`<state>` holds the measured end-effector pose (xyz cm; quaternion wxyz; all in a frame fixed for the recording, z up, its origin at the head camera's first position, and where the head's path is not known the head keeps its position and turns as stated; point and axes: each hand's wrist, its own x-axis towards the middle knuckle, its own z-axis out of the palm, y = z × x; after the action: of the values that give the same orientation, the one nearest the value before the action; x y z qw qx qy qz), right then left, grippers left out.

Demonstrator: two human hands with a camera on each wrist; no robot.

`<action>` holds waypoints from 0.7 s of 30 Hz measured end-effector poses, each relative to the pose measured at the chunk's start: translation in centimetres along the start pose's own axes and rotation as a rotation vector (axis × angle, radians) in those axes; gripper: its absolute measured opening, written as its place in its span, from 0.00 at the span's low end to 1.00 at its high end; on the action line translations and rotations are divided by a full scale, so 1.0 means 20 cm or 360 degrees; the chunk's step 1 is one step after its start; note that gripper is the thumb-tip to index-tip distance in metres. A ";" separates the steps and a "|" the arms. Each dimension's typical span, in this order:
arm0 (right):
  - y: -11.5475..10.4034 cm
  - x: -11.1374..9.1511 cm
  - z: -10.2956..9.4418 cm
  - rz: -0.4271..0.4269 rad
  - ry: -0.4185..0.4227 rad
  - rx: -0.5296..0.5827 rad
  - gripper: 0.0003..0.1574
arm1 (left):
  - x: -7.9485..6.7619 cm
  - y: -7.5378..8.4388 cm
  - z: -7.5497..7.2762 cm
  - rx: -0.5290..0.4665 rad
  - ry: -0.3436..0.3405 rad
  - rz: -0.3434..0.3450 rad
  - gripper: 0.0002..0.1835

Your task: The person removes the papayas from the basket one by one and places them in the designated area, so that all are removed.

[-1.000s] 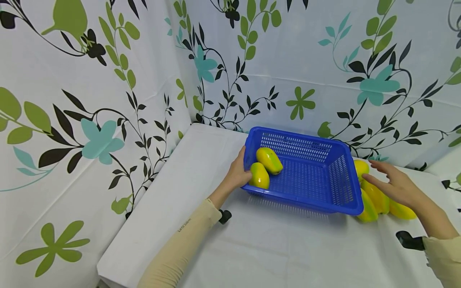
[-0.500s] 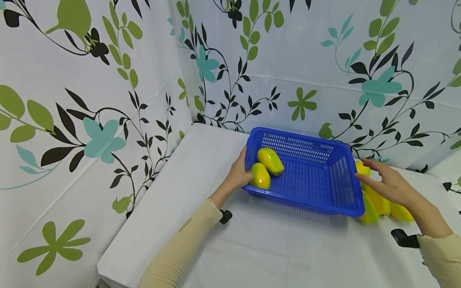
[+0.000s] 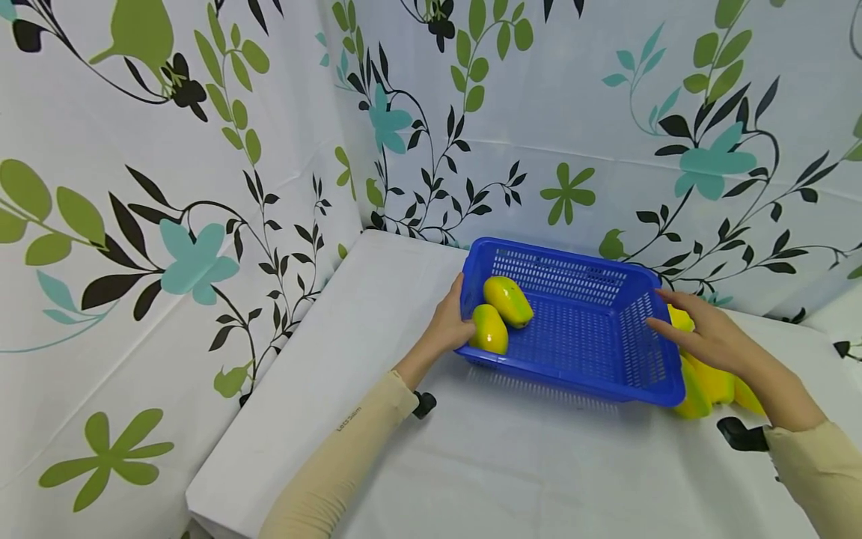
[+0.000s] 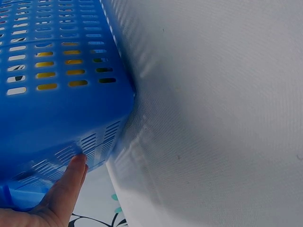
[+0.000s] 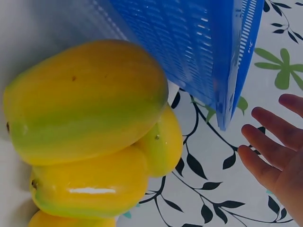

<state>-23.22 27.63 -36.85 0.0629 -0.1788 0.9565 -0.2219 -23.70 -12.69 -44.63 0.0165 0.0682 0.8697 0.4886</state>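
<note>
Basket first: the blue basket (image 3: 572,329) sits toward the back of the white counter (image 3: 505,464), with one fruit (image 3: 508,301) and a second fruit (image 3: 489,329) together at its left end. The left hand (image 3: 444,322) grips that end, thumb over the rim and fingers against the outer wall. The right hand (image 3: 703,333) has its fingers spread and holds nothing; its thumb and fingertips reach over the right rim in the head view, but the right wrist view shows no clear contact. Just beyond that end lies a pile of yellow-green fruit (image 5: 85,101), partly hidden behind the wall and the hand. The likeliest trouble is there: a shove of the basket or a low sweep of the right hand could knock the pile and set pieces rolling. If the basket were raised by the left hand alone, the unsupported right end could sag, and the two fruits might slide down its length.
</note>
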 end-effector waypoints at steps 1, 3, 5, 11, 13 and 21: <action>0.00 0.01 0.00 -0.0004 -0.0005 -0.0003 0.46 | 0.00 0.00 0.00 0.0002 0.0002 -0.0003 0.53; -0.02 0.04 0.00 -0.0011 -0.0020 0.0005 0.47 | 0.00 0.00 0.00 0.0002 0.0004 -0.0007 0.53; -0.03 0.06 0.01 -0.0015 -0.0029 0.0003 0.47 | 0.00 0.00 0.00 -0.0003 0.0005 -0.0005 0.53; -0.05 0.10 0.03 -0.0004 -0.0043 -0.0013 0.48 | 0.00 0.00 0.00 -0.0008 0.0006 0.0025 0.53; -0.05 0.11 0.04 -0.0005 -0.0045 -0.0013 0.48 | 0.00 0.00 0.00 -0.0009 0.0008 0.0029 0.53; -0.07 0.14 0.07 -0.0049 -0.0058 -0.0003 0.46 | -0.01 0.00 0.00 -0.0022 0.0007 0.0020 0.52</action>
<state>-25.06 24.93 -37.60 0.0766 -0.1977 0.9525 -0.2187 -23.59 -12.70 -44.63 0.0119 0.0726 0.8659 0.4948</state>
